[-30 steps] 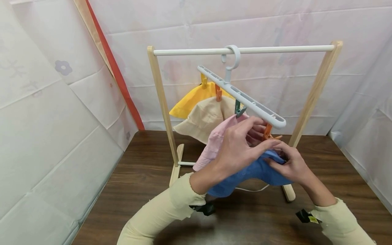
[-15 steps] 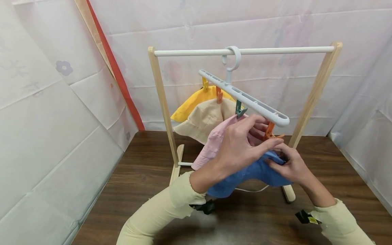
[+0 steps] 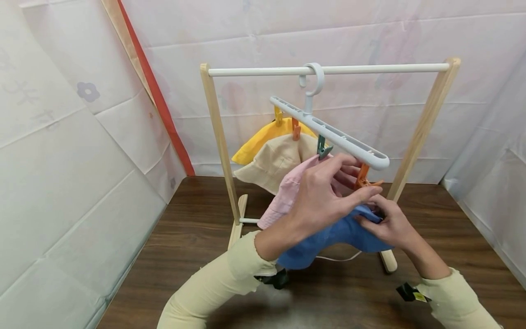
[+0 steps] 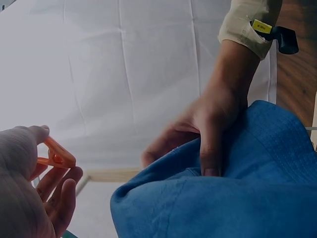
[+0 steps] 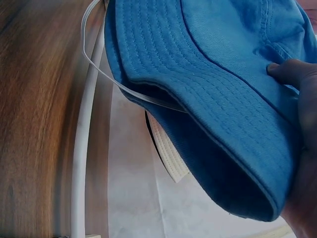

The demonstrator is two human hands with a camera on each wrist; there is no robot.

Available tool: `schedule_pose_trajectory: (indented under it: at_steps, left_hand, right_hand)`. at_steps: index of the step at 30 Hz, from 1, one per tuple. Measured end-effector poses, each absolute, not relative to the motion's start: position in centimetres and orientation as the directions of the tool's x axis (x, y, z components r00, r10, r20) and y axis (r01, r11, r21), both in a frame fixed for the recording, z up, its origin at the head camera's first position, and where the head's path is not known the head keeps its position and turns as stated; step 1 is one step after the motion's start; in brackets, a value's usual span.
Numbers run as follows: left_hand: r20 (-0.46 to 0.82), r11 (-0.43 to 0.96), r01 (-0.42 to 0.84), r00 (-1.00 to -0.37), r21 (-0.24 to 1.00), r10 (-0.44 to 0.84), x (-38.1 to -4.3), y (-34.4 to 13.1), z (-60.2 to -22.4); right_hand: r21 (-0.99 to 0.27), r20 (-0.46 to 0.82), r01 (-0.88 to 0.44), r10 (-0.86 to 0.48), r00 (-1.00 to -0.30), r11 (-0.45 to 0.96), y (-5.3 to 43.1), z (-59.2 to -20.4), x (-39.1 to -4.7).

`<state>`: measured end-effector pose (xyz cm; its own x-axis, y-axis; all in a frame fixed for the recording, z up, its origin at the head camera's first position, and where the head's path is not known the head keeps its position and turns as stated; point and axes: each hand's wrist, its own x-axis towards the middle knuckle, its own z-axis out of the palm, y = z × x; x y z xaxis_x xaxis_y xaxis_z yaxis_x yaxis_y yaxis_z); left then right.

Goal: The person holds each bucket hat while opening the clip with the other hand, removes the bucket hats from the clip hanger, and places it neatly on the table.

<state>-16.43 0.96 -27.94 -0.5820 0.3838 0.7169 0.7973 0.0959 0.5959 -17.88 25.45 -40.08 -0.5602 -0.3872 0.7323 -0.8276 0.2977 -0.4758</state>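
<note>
My left hand (image 3: pixel 322 196) pinches an orange clothespin (image 4: pixel 58 154) that hangs from the near end of the grey clip hanger (image 3: pixel 353 148). In the left wrist view the thumb and fingers press its handles. Just below, my right hand (image 3: pixel 388 221) grips the crown of a blue bucket hat (image 3: pixel 334 237), thumb on one side and fingers on the other. The hat's crown lies under the clothespin, apart from it in the left wrist view. Its brim and a thin white cord (image 5: pixel 101 72) show in the right wrist view.
A pink hat (image 3: pixel 287 192) hangs from a green clothespin (image 3: pixel 322 148), behind it a beige hat (image 3: pixel 273 160) and a yellow hat (image 3: pixel 259 141). The hanger hooks over the white rail (image 3: pixel 382 68) of a wooden rack (image 3: pixel 219 141) on a dark wood table (image 3: pixel 176 237).
The hanger has swung slightly, its far end dipping and moving right with the yellow and beige hats. Both hands keep their holds, nearly still.
</note>
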Motion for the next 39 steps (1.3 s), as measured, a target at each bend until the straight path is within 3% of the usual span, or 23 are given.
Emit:
schedule_pose_trajectory:
  at_steps: [13, 39]
  left_hand:
    - [0.759, 0.133, 0.827, -0.556, 0.547, 0.338, -16.4, 0.8, -27.8]
    - [0.781, 0.092, 0.845, -0.523, 0.526, 0.342, -16.8, 0.2, -28.8]
  right_hand:
    - [-0.463, 0.733, -0.823, -0.381, -0.564, 0.328, 25.2, -39.7, -17.9]
    - [-0.448, 0.764, -0.861, -0.399, -0.508, 0.239, 25.4, -40.0, -18.4]
